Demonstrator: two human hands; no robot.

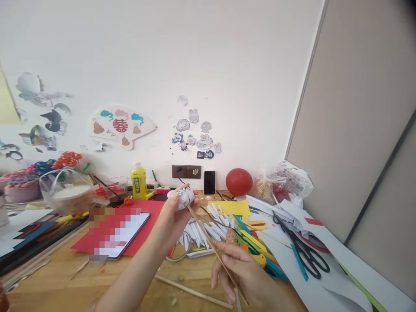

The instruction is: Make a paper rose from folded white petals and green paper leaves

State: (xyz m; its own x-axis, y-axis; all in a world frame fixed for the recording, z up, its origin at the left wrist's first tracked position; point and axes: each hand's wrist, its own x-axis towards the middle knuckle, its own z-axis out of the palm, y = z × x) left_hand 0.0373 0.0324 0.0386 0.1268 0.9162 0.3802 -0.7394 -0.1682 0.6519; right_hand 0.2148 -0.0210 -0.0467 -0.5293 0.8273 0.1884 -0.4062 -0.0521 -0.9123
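The left hand is closed around a small crumpled white ball, maybe paper or cloth with some green and red marks, and it is held up above the wooden table. A thin, straight wooden stick goes from this ball down to the right hand, which pinches its lower part between the fingers; the stick's end is partly hidden by that hand. Under the hands lie white paper strips, pointed and flat, with coloured strips beside them. Black scissors rest on white paper at the right. A phone lies on red paper; its screen is blurred. Another stick lies on the bare wood near the front edge.
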